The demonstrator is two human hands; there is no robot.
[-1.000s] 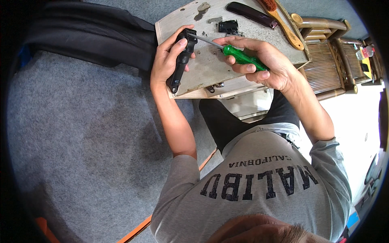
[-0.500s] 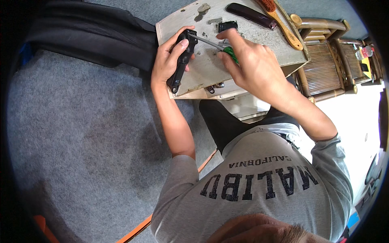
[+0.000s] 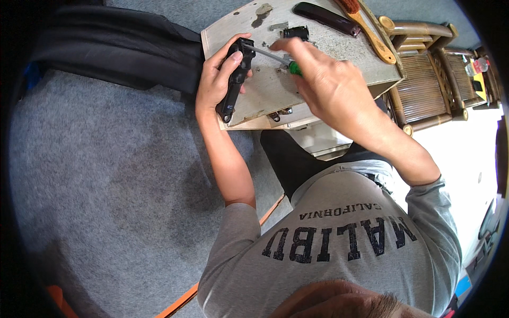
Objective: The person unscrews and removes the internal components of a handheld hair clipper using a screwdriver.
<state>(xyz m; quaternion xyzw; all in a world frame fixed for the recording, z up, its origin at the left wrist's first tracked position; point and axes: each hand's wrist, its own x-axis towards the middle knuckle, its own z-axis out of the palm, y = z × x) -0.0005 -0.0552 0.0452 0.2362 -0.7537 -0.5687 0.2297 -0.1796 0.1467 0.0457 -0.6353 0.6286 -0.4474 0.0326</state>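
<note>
My left hand [image 3: 216, 87] is wrapped round a black hair clipper [image 3: 233, 87] with a small loop at its lower end, thumb pressed on its upper part. The clipper stands tilted over the near left side of a worn whitish tabletop [image 3: 265, 95]. In my right hand [image 3: 331, 85] is a screwdriver with a green handle [image 3: 295, 68]. Its grey shaft [image 3: 270, 55] points left, and the tip meets the clipper's upper end. My right index finger is stretched out above the handle. Beyond that hand lie a small black part [image 3: 296, 33] and little metal pieces.
A dark glossy elongated shell [image 3: 326, 19] and a wooden-handled brush [image 3: 371, 37] lie at the far right of the tabletop. An open drawer [image 3: 297, 117] holds small items. Bamboo furniture [image 3: 421, 90] stands to the right; black cloth [image 3: 122, 45] drapes at the left.
The clipper and my left hand have shifted slightly left. My right hand has turned around the screwdriver, hiding more of the green handle; the tip stays at the clipper.
</note>
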